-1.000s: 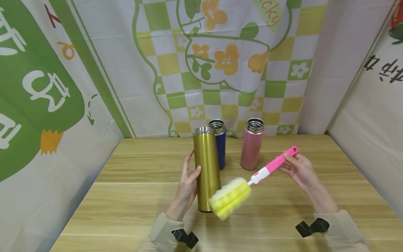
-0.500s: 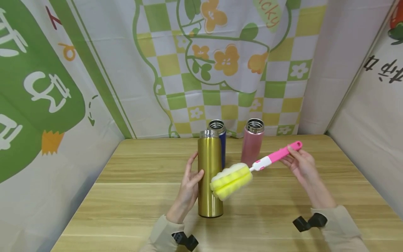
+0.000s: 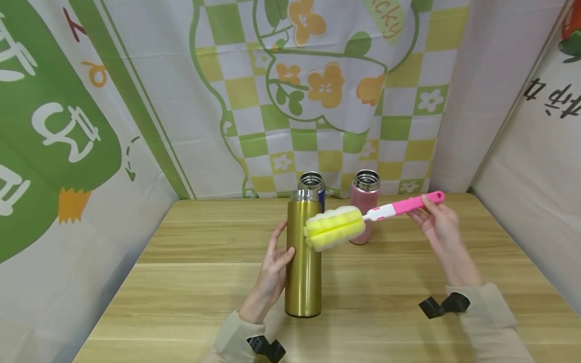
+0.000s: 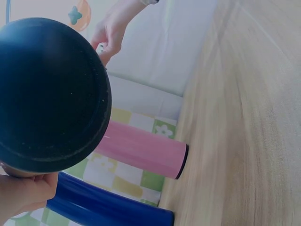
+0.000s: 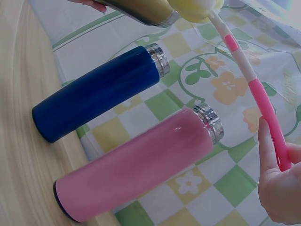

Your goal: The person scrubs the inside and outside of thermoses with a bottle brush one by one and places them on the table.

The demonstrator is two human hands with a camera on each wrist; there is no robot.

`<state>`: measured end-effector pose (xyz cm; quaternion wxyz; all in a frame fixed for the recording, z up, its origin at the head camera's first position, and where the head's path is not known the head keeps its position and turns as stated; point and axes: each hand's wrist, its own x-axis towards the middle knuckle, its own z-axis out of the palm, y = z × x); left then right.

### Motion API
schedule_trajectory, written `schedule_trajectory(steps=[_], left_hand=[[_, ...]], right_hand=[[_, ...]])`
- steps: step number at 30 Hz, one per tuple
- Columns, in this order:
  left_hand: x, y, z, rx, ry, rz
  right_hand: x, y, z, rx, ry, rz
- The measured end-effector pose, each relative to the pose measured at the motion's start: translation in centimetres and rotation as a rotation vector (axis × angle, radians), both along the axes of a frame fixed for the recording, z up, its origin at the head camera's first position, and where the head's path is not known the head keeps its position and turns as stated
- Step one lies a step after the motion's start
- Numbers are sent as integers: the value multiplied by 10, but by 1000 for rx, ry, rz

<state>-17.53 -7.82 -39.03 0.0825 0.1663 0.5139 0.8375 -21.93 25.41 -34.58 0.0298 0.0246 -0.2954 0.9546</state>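
Observation:
My left hand grips a gold thermos bottle round its side; its steel mouth faces up without a lid. The left wrist view looks at the bottle's dark base, raised off the table. My right hand pinches the pink handle of a bottle brush near its end. The brush lies almost level in the air, and its yellow-and-white sponge head overlaps the upper part of the gold bottle in the head view. Fingers and thumb along the handle show in the right wrist view.
Behind the gold bottle stands a blue thermos bottle, and to its right a pink one, both lidless and upright on the wooden table. A patterned cloth hangs along the back edge.
My right hand has lifted the brush and moved slightly right, bringing its sponge head up from near the gold bottle's base and closer to level. The gold bottle has shifted slightly right and straightened.

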Motion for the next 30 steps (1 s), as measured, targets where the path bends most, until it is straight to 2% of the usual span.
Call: schedule_trajectory(steps=[8,16,22,30], left_hand=[[1,-1,-3,-5,12,-12],[0,-2,-6,-13,2,-22],[1,-2,-2,10,-20,-4],[-1,-2,0,49,-39,1]], right_hand=[[-3,0,8,-91,7,-39],[-2,1,12,-140,-16,-55],[-1,1,7,-90,-36,-19],[3,1,-6,59,-30,41]])
